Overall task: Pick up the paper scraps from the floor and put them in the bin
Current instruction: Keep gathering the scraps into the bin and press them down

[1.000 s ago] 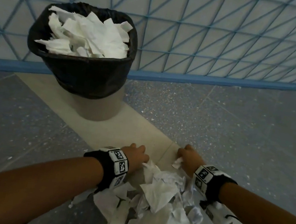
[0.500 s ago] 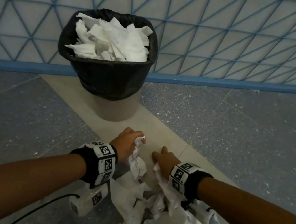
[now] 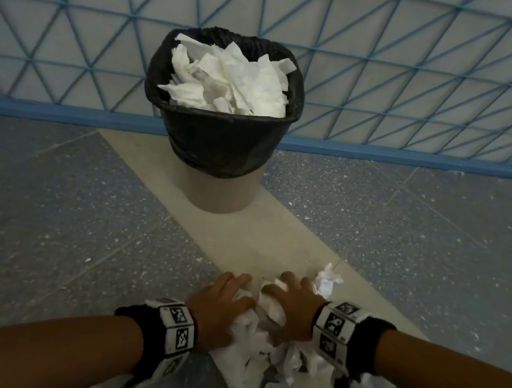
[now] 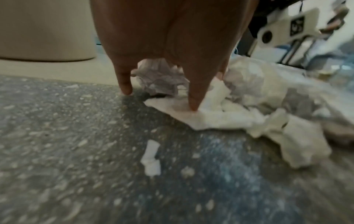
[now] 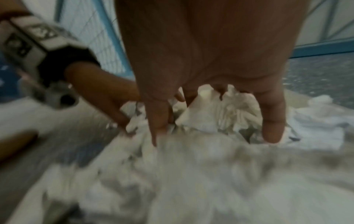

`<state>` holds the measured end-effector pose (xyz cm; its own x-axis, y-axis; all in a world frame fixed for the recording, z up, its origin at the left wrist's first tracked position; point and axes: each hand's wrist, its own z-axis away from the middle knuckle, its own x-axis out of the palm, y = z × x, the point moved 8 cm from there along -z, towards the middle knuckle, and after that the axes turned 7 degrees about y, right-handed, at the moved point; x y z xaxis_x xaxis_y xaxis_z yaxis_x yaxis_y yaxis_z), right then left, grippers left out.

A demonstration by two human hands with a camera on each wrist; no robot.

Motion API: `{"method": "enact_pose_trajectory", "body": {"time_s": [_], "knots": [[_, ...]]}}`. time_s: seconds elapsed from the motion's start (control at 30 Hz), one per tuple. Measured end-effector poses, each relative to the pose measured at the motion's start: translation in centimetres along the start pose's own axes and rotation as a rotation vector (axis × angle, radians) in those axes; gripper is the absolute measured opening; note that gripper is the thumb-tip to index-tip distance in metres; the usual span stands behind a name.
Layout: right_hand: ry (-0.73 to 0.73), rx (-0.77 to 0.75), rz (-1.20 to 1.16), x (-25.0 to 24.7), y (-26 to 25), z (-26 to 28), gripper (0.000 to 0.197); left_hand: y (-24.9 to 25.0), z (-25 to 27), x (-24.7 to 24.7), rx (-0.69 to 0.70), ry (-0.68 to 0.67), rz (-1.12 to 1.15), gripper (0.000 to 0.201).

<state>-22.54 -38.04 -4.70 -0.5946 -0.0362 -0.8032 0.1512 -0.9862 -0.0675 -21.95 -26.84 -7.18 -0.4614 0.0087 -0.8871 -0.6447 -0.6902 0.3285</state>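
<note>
A heap of white paper scraps (image 3: pixel 256 380) lies on the floor at the bottom of the head view. Both hands are on its far end, side by side. My left hand (image 3: pixel 226 292) curves down over a crumpled wad (image 4: pixel 159 75), thumb pressing a flat scrap (image 4: pixel 210 118) and one fingertip on the floor. My right hand (image 3: pixel 283 292) digs into the heap and grips a crumpled bunch (image 5: pixel 220 115) between fingers and thumb. The bin (image 3: pixel 222 142), lined with a black bag, stands straight ahead against the wall, heaped with white paper.
One loose crumpled scrap (image 3: pixel 328 279) lies just beyond my right hand. A tiny scrap (image 4: pixel 151 159) lies on the speckled grey floor near my left hand. A pale floor strip (image 3: pixel 276 230) runs from the bin to the heap. The blue-lined wall (image 3: pixel 430 87) stands behind the bin.
Both hands have drawn together over the far end of the heap. The left hand, which held one scrap up, is now down on the pile. The view has swung so the bin is centred.
</note>
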Motion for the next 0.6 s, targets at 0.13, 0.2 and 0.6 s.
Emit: {"method": "enact_pose_trajectory", "body": {"time_s": [0.13, 0.2, 0.6], "knots": [[0.021, -0.084, 0.003, 0.8, -1.5, -0.6, 0.053, 0.2, -0.3, -1.7, -0.03, 0.073, 0.04, 0.035], [0.054, -0.078, -0.052, -0.1, -1.3, -1.5, 0.037, -0.8, -1.0, -1.9, -0.12, 0.012, 0.083, 0.036], [0.842, 0.004, -1.231, -24.3, 5.9, 3.3, 0.015, 1.9, 3.4, -25.9, -0.002, 0.575, 0.72, 0.024]]}}
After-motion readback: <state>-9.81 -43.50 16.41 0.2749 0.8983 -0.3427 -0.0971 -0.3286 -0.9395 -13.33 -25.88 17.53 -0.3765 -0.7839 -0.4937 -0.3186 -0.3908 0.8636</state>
